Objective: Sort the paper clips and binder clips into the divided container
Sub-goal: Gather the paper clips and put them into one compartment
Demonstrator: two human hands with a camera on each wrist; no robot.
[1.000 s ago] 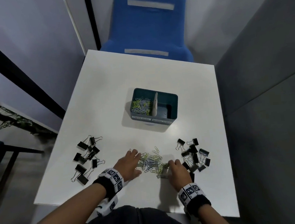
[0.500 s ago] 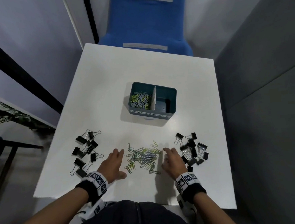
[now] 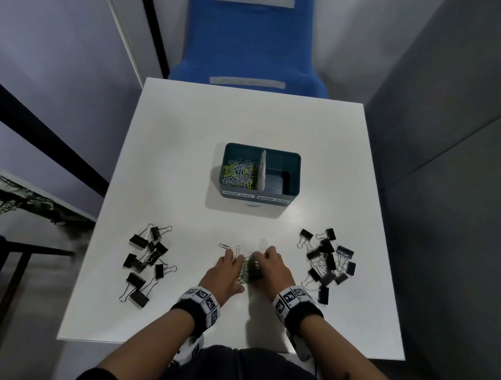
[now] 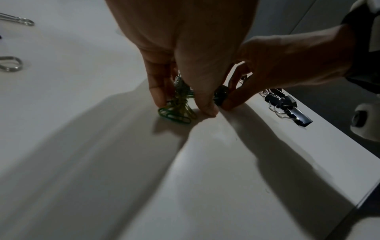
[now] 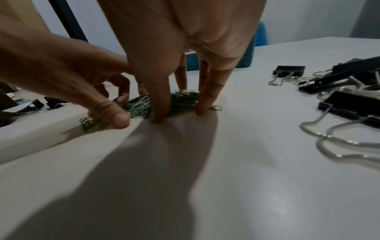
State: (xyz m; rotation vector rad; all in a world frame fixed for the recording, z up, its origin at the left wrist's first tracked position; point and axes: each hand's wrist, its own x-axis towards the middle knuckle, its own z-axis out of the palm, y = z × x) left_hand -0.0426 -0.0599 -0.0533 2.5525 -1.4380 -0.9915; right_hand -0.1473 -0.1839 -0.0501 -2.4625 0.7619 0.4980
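Roughly the first half of the sort is under way, by the look of it. The divided container (image 3: 261, 175) sits mid-table (image 3: 179, 153), its front labels reading paper clips on the left and binder clips on the right. Left compartment already holds a loose heap of coloured paper clips (image 3: 239, 174); right compartment looks bare, no binder clip in it. Remaining: a bunched pile of paper clips (image 3: 248, 271) at the near edge, two stray paper clips (image 3: 229, 248) just beyond the left fingertips, and both binder clip groups, one on the left (image 3: 147, 261), one on the right (image 3: 328, 258), all still on the table. Left hand (image 3: 225, 275) and right hand (image 3: 272, 268) flank the pile, fingers extended and angled down, tips on the table, pressing the clips together from both sides; thumbs nearly meet at the near side. No clip appears to be pinched or lifted; the hands rake and squeeze rather than grasp. From the right wrist view the pile (image 5: 164, 104) is a tangle, clips lying every which way, so no single heading. From the head view the squeezed mass runs long toward and away from the person, between the two palms. The container's long axis runs left to right, divider crossing it front to back, opening upward.
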